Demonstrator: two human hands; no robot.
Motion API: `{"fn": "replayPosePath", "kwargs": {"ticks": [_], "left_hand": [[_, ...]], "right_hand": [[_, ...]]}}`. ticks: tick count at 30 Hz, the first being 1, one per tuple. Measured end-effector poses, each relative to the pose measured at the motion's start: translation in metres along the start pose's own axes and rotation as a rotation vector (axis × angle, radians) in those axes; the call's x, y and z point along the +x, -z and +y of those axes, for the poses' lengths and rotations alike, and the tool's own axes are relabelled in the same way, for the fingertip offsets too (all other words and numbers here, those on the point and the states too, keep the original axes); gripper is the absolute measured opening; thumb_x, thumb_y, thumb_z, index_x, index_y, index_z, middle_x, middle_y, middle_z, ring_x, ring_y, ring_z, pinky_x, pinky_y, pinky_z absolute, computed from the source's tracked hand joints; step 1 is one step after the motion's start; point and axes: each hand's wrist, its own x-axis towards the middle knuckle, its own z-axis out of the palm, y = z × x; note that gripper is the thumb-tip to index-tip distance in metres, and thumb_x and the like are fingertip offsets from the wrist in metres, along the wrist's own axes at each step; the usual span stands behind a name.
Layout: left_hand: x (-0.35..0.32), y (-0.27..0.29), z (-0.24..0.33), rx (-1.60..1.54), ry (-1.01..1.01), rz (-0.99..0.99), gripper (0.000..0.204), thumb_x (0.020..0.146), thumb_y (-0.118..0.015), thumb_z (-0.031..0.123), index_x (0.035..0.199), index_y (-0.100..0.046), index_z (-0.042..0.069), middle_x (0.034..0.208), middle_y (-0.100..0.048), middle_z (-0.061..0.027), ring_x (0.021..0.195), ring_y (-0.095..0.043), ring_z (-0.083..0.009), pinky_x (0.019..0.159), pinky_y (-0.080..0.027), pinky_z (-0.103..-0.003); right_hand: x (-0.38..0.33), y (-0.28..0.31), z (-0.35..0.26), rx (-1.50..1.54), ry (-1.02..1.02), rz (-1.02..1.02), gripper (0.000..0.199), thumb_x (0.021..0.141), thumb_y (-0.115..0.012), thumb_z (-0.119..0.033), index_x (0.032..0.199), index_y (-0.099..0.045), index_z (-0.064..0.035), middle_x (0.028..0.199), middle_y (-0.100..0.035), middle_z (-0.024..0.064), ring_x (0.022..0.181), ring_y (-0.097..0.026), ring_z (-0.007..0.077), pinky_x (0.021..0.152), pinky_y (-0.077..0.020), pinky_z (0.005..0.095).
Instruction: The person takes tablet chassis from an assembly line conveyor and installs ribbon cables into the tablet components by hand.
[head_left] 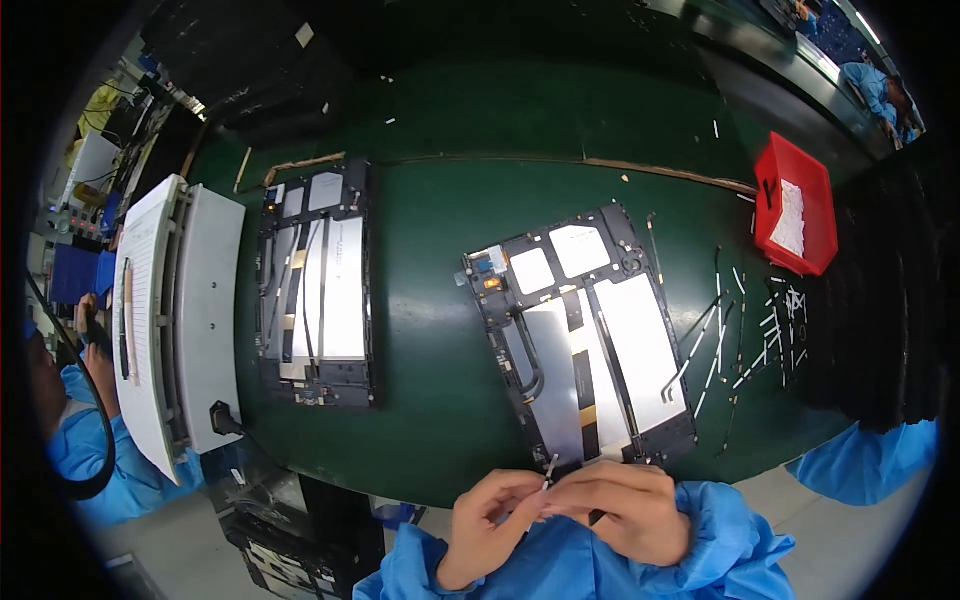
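Both hands sit right at the near edge of the green mat (440,400), pinched together around a tiny thin strip (549,468) that pokes up between the fingertips. Left hand (490,520) is curled tight with thumb and forefinger on the strip's lower end; right hand (620,510) is closed over it from the other side, and something dark peeks out under its fingers, can't tell what. So both hands are narrow, gripping that one little piece.

The strip is just off the bottom corner of the open tablet frame (585,330) lying tilted in the middle of the mat, with its white panels and flat cables showing. My guess is this frame is mid-work: the strip isn't on it yet. A second frame (318,290) lies well apart to the left, untouched for now.

Plenty of loose strips (745,330) are spread out on the right, near a red bin (795,205), so there looks to be lots left. A white device (175,310) stands at the far left.
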Motion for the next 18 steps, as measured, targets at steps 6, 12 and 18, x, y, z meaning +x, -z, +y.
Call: {"fn": "replayPosePath", "kwargs": {"ticks": [6,12,18], "left_hand": [[0.007,-0.001,0.001,0.183,-0.248,-0.033,0.021,0.081,-0.06,-0.004,0.102,-0.059,-0.005,0.094,-0.062,-0.0141,0.078,-0.063,-0.0164,0.07,-0.05,-0.024],[0.032,-0.015,0.032,0.67,-0.672,0.045,0.022,0.075,-0.064,-0.003,0.096,-0.064,0.001,0.101,-0.063,-0.0148,0.093,-0.061,-0.0276,0.088,-0.044,-0.037],[0.041,-0.006,0.035,0.857,-0.912,-0.162,0.025,0.073,-0.069,-0.001,0.097,-0.067,0.005,0.097,-0.065,-0.013,0.096,-0.061,-0.0306,0.088,-0.046,-0.039]], "right_hand": [[0.003,0.009,0.001,0.003,-0.07,0.025,0.029,0.069,-0.064,0.004,0.097,-0.064,-0.0018,0.084,-0.062,0.0102,0.07,-0.063,0.0229,0.061,-0.0518,0.03],[0.006,0.035,-0.014,-0.228,0.181,0.071,0.027,0.067,-0.062,0.004,0.092,-0.067,-0.0046,0.081,-0.064,0.0084,0.068,-0.063,0.0215,0.06,-0.0519,0.0299],[0.041,0.177,0.018,-0.667,-0.054,0.952,0.013,0.079,-0.06,0.001,0.091,-0.063,0.0041,0.083,-0.064,0.0135,0.073,-0.062,0.0193,0.068,-0.0473,0.0262]]}}
